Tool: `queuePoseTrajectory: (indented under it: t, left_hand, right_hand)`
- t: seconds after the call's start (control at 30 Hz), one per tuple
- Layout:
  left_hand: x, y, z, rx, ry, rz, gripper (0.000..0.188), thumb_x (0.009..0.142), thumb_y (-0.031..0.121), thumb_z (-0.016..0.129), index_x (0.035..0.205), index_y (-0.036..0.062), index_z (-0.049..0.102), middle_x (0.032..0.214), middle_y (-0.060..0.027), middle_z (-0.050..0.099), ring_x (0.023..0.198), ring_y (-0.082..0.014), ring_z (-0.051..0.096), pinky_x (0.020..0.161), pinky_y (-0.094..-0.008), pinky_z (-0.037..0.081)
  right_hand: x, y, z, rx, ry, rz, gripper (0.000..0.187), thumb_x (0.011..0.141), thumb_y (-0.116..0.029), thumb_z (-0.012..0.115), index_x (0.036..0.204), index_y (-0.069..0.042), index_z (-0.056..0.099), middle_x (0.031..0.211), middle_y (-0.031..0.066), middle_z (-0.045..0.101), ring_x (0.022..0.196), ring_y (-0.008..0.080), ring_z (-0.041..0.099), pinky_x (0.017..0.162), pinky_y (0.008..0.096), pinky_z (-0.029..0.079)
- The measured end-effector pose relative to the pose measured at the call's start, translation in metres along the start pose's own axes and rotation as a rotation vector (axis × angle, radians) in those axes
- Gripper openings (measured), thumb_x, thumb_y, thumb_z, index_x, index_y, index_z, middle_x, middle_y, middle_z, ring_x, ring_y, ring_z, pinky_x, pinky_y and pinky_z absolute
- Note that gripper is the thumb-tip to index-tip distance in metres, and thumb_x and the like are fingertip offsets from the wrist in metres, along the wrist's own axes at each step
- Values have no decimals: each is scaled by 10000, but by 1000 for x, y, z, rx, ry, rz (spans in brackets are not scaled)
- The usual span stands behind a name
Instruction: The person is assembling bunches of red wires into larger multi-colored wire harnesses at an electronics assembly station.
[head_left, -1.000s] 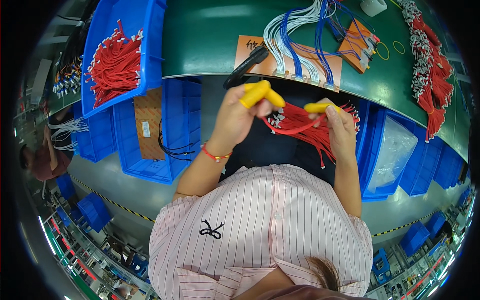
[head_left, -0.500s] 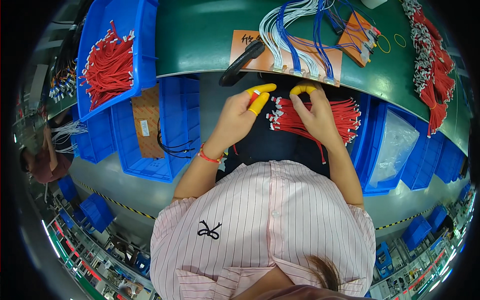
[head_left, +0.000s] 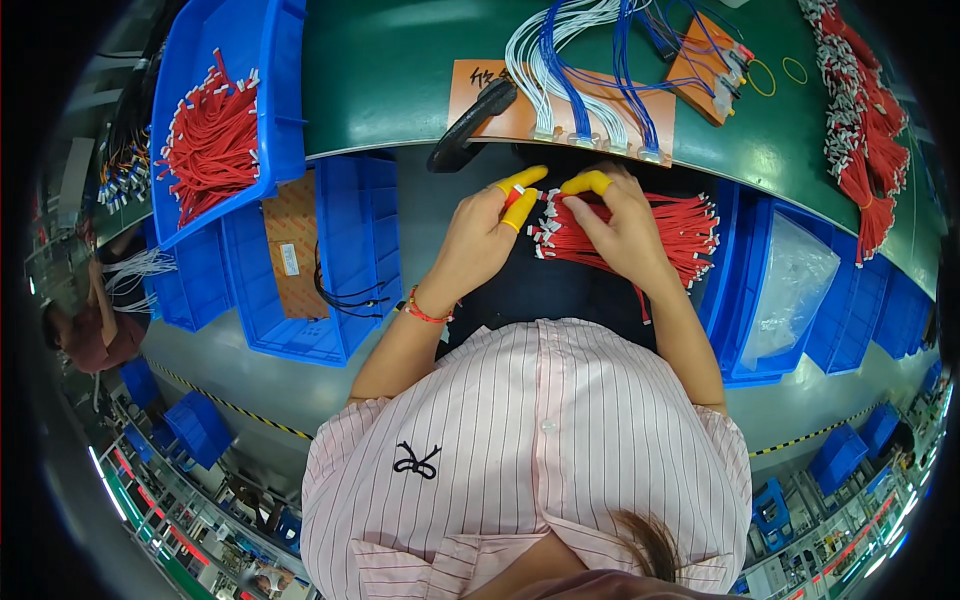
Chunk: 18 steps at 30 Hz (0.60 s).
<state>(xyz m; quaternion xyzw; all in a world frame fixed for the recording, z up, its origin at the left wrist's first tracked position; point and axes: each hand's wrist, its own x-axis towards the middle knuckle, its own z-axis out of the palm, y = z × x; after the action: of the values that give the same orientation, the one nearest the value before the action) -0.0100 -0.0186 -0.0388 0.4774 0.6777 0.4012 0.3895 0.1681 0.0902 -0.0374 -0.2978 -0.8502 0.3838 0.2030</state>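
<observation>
My left hand (head_left: 478,235), with yellow finger cots on thumb and forefinger, is closed around a short red piece with a white end (head_left: 517,190). Just right of it, my right hand (head_left: 622,220), also with a yellow-covered forefinger, pinches at a red cable by its white connector end. Underneath and beside that hand lies a bundle of red cables (head_left: 680,240) with white connectors at both ends, resting on my dark-clothed lap. The right palm covers the middle of the bundle.
A green table (head_left: 385,90) carries an orange board (head_left: 470,105) with white and blue wires, a black handle-like object (head_left: 470,128) and an orange block (head_left: 706,75). Red cables fill a blue bin (head_left: 285,90); more lie far right. Blue crates (head_left: 350,260) stand both sides.
My right hand has shifted left to the connector ends of the bundle, and its fingers have closed there. The left hand has moved slightly, still holding the red piece.
</observation>
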Motion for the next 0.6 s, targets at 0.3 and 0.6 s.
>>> queuePoseTrajectory:
  t: [0.3,0.6]
  left_hand:
    - [8,27,25,-523,128,136,267,990,156,507,1153,-29,610,888,-39,553,635,-56,436,546,-209,351]
    - [15,37,13,-961,93,-100,274,1005,196,500,1010,-43,635,690,26,521,473,12,291,436,-190,210]
  right_hand:
    - [-3,-28,-17,367,17,83,170,873,-40,648,1030,18,625,893,95,637,826,176,638,755,281,488]
    - [-46,16,-74,661,9,506,152,898,-56,623,1036,2,651,772,14,612,678,71,552,640,216,457]
